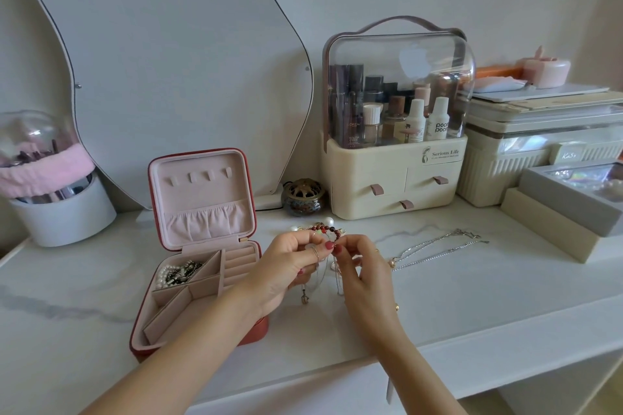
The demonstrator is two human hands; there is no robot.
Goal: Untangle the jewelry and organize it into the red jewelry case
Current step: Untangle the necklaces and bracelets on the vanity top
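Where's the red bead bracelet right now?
In the head view, the red bead bracelet is centre frame, pinched between the left hand and right hand above the tabletop, just right of the open red jewelry case.

My red jewelry case point(188, 280) is lined with matt pink velvet; silvery metal chains point(438, 248) lie on the glossy marble-look worktop point(472, 296).

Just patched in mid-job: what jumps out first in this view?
Both hands, left hand and right hand, pinch a tangled jewelry clump at centre, above the white tabletop. Left of them the red jewelry case stands open; silver chains lie to the right.
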